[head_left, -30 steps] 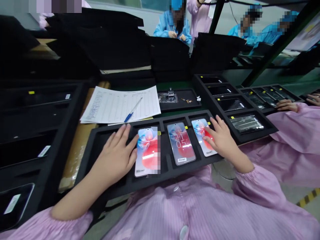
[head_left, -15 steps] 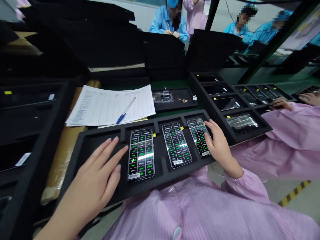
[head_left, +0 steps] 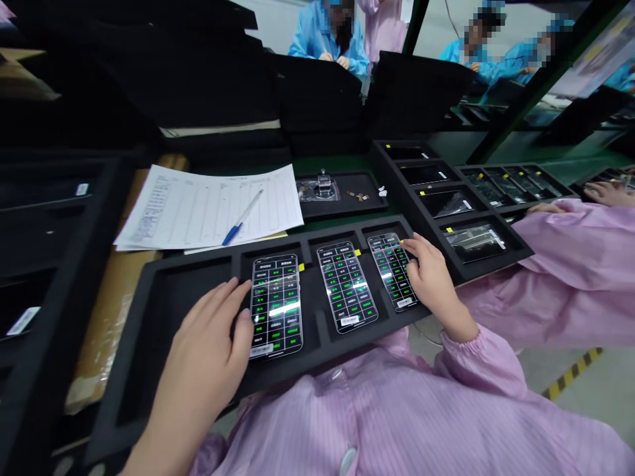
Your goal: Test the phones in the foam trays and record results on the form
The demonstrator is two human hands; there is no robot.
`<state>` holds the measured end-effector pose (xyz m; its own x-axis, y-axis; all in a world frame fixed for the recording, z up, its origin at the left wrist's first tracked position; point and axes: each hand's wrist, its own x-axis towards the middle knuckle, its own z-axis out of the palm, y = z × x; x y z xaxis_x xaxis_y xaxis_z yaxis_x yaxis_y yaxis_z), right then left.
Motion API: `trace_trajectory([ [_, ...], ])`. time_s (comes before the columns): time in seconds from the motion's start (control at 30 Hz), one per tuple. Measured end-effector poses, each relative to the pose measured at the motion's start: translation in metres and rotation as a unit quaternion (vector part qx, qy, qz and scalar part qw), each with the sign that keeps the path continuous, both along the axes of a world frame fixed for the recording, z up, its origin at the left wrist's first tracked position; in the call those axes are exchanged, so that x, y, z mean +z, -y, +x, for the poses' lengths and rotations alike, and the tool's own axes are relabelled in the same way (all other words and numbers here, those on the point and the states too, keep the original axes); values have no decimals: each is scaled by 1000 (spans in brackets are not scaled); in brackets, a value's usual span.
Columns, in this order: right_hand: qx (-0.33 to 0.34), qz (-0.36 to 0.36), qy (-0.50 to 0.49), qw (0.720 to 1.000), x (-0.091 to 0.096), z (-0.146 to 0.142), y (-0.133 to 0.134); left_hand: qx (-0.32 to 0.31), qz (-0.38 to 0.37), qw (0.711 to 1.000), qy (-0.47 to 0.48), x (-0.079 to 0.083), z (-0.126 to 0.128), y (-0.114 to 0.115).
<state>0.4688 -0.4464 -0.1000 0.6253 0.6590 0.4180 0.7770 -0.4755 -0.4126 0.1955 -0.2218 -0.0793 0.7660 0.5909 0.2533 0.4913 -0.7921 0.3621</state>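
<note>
Three smartphones with lit screens, showing a grid of white and green labels, lie face up in a black foam tray (head_left: 173, 287). My left hand (head_left: 208, 347) rests palm down by the left smartphone (head_left: 275, 311), fingers extended, their tips at its left edge. Between the hands sits the middle smartphone (head_left: 347, 287), with a yellow tab at its upper right. At the right smartphone (head_left: 389, 268), my right hand (head_left: 434, 274) has its index fingertip near the upper right edge and its thumb near the side. Its fingers are loosely bent and apart, and it holds nothing.
Behind the tray lie paper sheets (head_left: 208, 208) with a blue pen (head_left: 243, 218), and a small black tray (head_left: 342, 205) with a metal counter (head_left: 324, 182). Another black tray (head_left: 436, 228) holds dark phones at right. A co-worker's pink sleeve (head_left: 565, 244) is beside me.
My left hand has moved right, up against the left smartphone, and its fingers have drawn closer together. My right hand stays by the right smartphone. The view has shifted slightly.
</note>
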Motion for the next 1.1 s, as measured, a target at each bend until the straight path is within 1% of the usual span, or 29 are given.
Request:
trace_trajectory([
  [0.17,-1,-20,3,1000,-6,-1,4,12,3,1000,-7,-3,-2,2],
  [0.27,-16,-23,0,1000,-3,-5,0,11,2,1000,-6,-3,-1,4],
  [0.3,-9,-18,-3,1000,-1,-9,-4,10,2,1000,-7,-2,0,5],
  [0.33,10,-13,-8,1000,2,-14,-9,9,3,1000,-8,-2,2,6],
  [0.4,82,-19,-21,996,8,-27,-21,7,7,1000,-13,0,7,8],
  [0.47,153,-52,-29,986,13,-41,-34,1,13,1000,-25,2,14,11],
  [0.5,170,-70,-30,983,14,-47,-39,-4,15,999,-34,3,18,13],
  [0.57,174,-94,-30,980,13,-54,-46,-13,19,998,-59,4,25,17],
  [0.6,172,-93,-31,980,12,-56,-47,-16,21,997,-73,4,29,20],
  [0.73,168,-53,-33,984,8,-53,-43,-29,24,992,-121,3,39,27],
  [0.8,151,-48,-30,987,8,-50,-42,-30,28,991,-125,4,39,28],
  [0.87,140,-65,-32,987,9,-48,-45,-18,37,993,-114,6,37,26],
  [1.0,156,-120,-42,979,10,-48,-55,12,47,992,-113,11,35,20],
  [1.03,159,-126,-42,978,10,-49,-56,16,45,992,-120,11,35,19],
  [1.1,158,-113,-41,980,10,-51,-55,26,36,990,-134,11,38,18],
])
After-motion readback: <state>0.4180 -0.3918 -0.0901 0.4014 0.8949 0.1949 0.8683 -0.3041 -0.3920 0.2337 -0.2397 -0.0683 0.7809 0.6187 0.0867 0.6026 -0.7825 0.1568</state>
